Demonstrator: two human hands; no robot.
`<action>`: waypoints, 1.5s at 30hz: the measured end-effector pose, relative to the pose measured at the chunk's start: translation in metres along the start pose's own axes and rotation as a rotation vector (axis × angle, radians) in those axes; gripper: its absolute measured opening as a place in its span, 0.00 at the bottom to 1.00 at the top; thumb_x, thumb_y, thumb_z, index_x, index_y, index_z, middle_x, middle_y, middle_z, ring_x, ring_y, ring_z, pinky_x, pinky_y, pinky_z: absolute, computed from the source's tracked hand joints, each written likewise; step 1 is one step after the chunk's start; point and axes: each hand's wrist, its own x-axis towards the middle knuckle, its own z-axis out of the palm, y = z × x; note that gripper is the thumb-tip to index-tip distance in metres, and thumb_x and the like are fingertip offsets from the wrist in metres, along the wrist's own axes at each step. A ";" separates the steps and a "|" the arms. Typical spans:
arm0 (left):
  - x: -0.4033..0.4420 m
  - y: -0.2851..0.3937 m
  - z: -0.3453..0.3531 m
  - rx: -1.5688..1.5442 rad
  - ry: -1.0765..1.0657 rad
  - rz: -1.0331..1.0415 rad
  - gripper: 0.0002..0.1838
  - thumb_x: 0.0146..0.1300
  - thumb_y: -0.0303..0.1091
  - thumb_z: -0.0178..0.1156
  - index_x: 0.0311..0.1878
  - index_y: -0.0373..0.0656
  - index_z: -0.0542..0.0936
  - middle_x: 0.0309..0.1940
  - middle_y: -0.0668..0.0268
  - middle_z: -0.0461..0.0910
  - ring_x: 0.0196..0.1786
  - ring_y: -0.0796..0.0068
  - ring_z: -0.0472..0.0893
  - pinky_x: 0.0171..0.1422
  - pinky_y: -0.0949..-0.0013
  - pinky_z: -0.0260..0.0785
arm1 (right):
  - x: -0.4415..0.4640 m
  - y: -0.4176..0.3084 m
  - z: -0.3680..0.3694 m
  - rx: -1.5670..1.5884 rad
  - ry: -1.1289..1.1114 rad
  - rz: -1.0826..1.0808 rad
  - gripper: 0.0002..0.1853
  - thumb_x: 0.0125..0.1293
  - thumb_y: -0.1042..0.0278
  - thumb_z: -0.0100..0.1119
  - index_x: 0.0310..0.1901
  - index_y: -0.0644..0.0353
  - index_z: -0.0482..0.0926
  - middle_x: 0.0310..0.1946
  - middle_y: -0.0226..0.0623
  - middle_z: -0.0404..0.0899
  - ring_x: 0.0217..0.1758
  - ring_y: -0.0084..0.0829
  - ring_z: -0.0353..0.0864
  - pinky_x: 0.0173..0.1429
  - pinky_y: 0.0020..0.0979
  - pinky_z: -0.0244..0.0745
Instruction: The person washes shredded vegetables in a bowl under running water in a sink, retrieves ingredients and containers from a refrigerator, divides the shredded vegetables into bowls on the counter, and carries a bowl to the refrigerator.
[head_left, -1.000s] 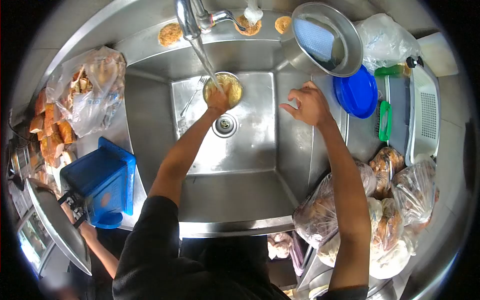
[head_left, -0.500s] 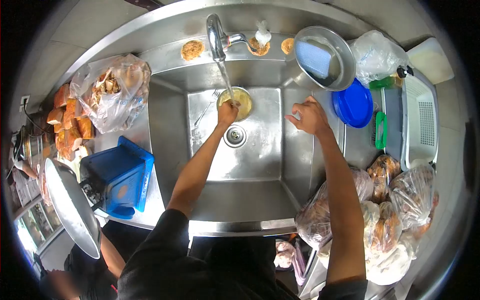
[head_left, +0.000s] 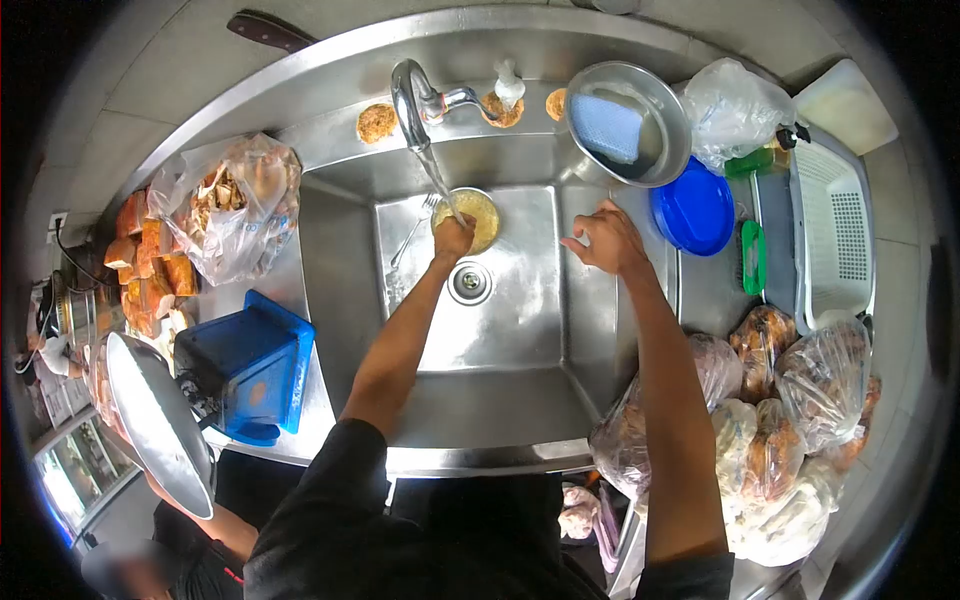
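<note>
A round metal bowl [head_left: 487,222] with cloudy yellowish liquid stands on the sink floor, under water running from the faucet [head_left: 408,105]. My left hand [head_left: 455,236] is closed and dips into the bowl at its near left side; its fingertips, and anything in them, are hidden. A fork [head_left: 405,245] lies on the sink floor left of the bowl. Over the right side of the sink, my right hand [head_left: 608,240] hovers with thumb and fingers apart and loosely bent, holding nothing. The drain [head_left: 470,283] sits just in front of the bowl.
At the right are a metal basin [head_left: 668,150] with a blue cloth, a blue lid [head_left: 693,210], a green brush [head_left: 753,258] and bagged food [head_left: 765,455]. Leftward stand a blue bin [head_left: 250,370] and a food bag [head_left: 240,210]. Another person's arm [head_left: 225,530] is near a metal pan [head_left: 160,425].
The whole view has shifted slightly. My left hand stays in the bowl under the running water, and my right hand still hovers at the sink's right side.
</note>
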 end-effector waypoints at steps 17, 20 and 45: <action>-0.095 -0.006 -0.062 -0.685 0.019 -0.443 0.10 0.64 0.33 0.54 0.45 0.43 0.80 0.35 0.67 0.81 0.35 0.80 0.79 0.38 0.75 0.70 | 0.000 -0.002 -0.004 0.010 0.028 -0.040 0.12 0.48 0.56 0.69 0.25 0.55 0.79 0.19 0.36 0.78 0.34 0.37 0.72 0.44 0.35 0.68; -0.089 -0.002 -0.075 -0.750 0.078 -0.466 0.10 0.63 0.30 0.52 0.46 0.43 0.79 0.36 0.67 0.81 0.36 0.78 0.79 0.40 0.74 0.71 | -0.001 -0.003 -0.005 0.038 0.047 -0.045 0.12 0.49 0.56 0.69 0.25 0.55 0.79 0.19 0.36 0.78 0.34 0.37 0.72 0.44 0.34 0.68; 0.038 0.199 -0.202 -1.498 -0.668 -0.313 0.19 0.63 0.37 0.49 0.52 0.36 0.75 0.37 0.65 0.82 0.36 0.76 0.80 0.44 0.70 0.73 | 0.005 -0.007 0.001 -0.044 0.032 0.039 0.12 0.53 0.58 0.65 0.27 0.57 0.78 0.23 0.41 0.80 0.35 0.41 0.76 0.43 0.38 0.71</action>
